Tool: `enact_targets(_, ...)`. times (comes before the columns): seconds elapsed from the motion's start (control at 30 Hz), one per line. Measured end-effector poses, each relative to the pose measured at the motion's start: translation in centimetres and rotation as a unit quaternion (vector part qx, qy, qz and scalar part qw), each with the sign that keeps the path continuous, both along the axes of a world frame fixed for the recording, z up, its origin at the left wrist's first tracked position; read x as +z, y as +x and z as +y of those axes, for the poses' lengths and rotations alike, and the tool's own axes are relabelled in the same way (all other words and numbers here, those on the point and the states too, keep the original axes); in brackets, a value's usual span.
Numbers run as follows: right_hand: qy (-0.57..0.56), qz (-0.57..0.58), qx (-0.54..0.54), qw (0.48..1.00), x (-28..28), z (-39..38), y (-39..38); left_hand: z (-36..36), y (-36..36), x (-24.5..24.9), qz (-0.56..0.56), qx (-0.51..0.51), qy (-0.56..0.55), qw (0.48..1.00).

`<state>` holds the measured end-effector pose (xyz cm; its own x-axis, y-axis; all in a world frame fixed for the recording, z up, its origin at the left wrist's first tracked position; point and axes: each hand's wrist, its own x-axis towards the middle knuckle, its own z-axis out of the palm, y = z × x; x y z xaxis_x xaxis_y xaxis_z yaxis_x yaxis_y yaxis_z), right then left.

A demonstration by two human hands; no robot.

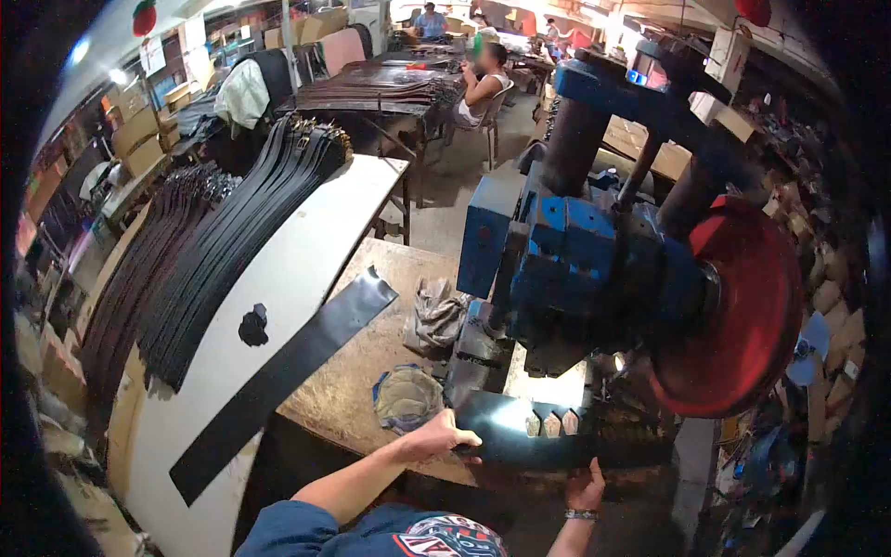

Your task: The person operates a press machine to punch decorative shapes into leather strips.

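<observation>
A wide black leather strip (506,447) lies across the front of a blue press (566,251), with several pointed cut-outs showing in its right half. My left hand (444,436) pinches the strip's left end, thumb on top and fingers curled beneath. At the lower edge, my right hand (585,487) grips the strip, its thumb up along the edge and its other fingers partly hidden. The press head sits just behind the strip, over a lit pale block (548,374). A second long black leather strip (278,385) lies diagonally to my left.
A crumpled cloth (406,397) and a grey rag (433,316) lie on the wooden bench (320,408). Many black belts (246,241) drape over the white table (325,223). A red flywheel (742,306) stands at the press's right. Behind, a person (483,93) sits on a chair.
</observation>
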<state>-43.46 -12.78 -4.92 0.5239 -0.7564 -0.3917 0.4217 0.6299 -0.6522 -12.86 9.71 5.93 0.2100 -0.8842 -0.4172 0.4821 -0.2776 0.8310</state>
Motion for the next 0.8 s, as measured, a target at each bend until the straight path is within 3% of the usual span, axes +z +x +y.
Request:
enact_targets(0.03, 0.006, 0.005, -0.001, 1.000, 0.0, 0.1, 0.1, 0.0, 0.3, 0.5, -0.027, -0.012, 0.050, 0.998)
enact_targets(0.07, 0.010, 0.013, 0.000, 1.000, 0.3, 0.1, 0.3, 0.1, -0.2, 3.0, -0.039, -0.002, 0.018, 0.999)
enact_targets(0.1, 0.015, 0.020, 0.002, 1.000, 0.8, -0.7, 0.3, -0.1, -0.9, 6.3, -0.124, 0.041, 0.091, 0.987)
enact_targets(0.17, 0.043, -0.034, 0.091, 0.994, 0.5, -2.3, -1.3, -0.5, -1.5, 5.8, -0.208, 0.054, 0.151, 0.965)
enact_targets(0.23, 0.006, 0.055, 0.029, 0.998, 2.8, -1.4, -0.2, -0.9, -2.5, 1.9, -0.320, 0.128, 0.146, 0.927)
enact_targets(0.3, -0.045, 0.097, 0.031, 0.994, 1.9, -2.5, 0.5, -1.1, -2.5, 1.1, -0.376, 0.095, 0.148, 0.910)
enact_targets(0.33, -0.118, 0.113, 0.020, 0.986, 4.2, -1.8, 1.4, -1.3, -2.6, 0.8, -0.386, 0.095, 0.149, 0.905)
enact_targets(0.37, -0.138, 0.130, -0.011, 0.982, 2.3, -2.2, 1.2, -1.5, -2.6, 0.1, -0.396, 0.097, 0.146, 0.901)
enact_targets(0.43, -0.170, 0.135, -0.016, 0.976, 0.2, -3.1, 1.7, -1.9, -1.9, -2.8, -0.345, 0.149, 0.037, 0.926)
enact_targets(0.47, -0.102, 0.167, 0.039, 0.980, -1.0, -3.7, 0.9, -1.7, -1.5, -3.5, -0.346, 0.139, 0.052, 0.926)
enact_targets(0.6, -0.163, 0.167, 0.022, 0.972, 1.8, -3.1, 2.6, -2.1, 0.7, -3.9, -0.435, 0.123, 0.140, 0.881)
enact_targets(0.63, -0.179, 0.179, 0.017, 0.967, 2.4, -3.2, 2.9, -2.7, -0.4, -1.1, -0.345, 0.153, 0.106, 0.920)
enact_targets(0.67, -0.198, 0.177, 0.001, 0.964, 1.9, -3.5, 3.1, -2.4, 1.5, -4.2, -0.349, 0.147, 0.095, 0.921)
enact_targets(0.77, -0.243, 0.266, 0.046, 0.932, 0.3, -4.7, 2.6, -4.3, 1.8, -3.6, -0.284, 0.166, 0.053, 0.943)
enact_targets(0.8, -0.234, 0.251, 0.032, 0.939, 0.5, -4.7, 2.8, -4.7, 2.4, -3.5, -0.338, 0.153, 0.055, 0.927)
